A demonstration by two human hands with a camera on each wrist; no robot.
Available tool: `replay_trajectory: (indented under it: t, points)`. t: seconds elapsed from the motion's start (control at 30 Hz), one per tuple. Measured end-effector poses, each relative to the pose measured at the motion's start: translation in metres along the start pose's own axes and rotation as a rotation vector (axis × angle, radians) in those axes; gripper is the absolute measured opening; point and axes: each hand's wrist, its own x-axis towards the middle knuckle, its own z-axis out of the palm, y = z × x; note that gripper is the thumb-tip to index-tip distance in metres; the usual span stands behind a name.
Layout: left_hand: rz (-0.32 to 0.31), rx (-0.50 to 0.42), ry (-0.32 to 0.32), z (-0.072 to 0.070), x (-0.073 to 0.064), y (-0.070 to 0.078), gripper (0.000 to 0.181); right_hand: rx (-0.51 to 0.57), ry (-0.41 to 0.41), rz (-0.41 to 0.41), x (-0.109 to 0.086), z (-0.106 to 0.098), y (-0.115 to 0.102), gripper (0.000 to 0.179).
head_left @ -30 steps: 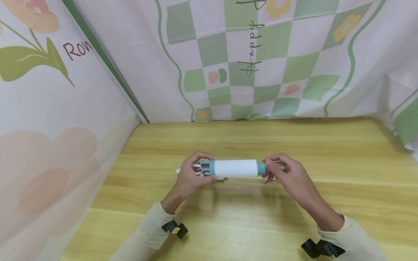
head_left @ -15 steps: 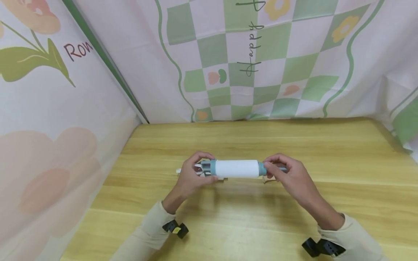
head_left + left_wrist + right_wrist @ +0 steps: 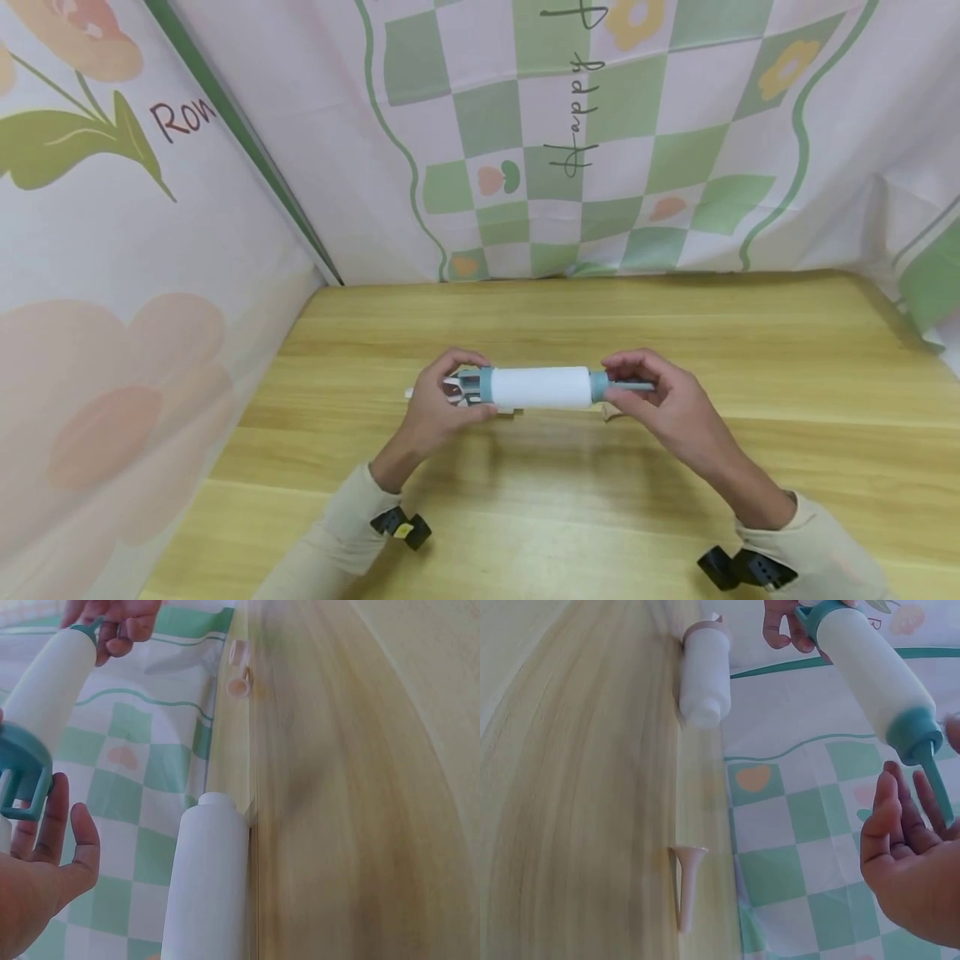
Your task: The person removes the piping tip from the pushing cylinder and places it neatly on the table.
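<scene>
Both hands hold a white tube with teal ends level above the wooden table. My left hand curls round its teal pronged end. My right hand pinches the other teal end, where a thin teal stem sticks out to the right. In the right wrist view the fingers lie beside that stem. The left wrist view shows the tube running up to the right hand.
On the table under the tube lie a second white bottle, seen also as a bottle with a pink cap, and a pink cone nozzle. Patterned cloth walls close in the back and left.
The right hand's fingers have shifted a little towards the tube, so more of the teal stem shows. The tube and the left hand stay where they were.
</scene>
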Motion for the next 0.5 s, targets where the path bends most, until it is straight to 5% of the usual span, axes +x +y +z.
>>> replay_trajectory:
  t: [0.17,0.5]
  points:
    - [-0.001,0.037,-0.016,0.0025,0.0012,-0.0022,0.048,-0.104,0.031,0.056,-0.001,-0.0001,0.0022,0.029]
    - [0.012,0.057,-0.011,0.0045,0.0023,-0.0043,0.048,-0.072,0.024,0.174,-0.0002,0.0002,0.0021,0.038]
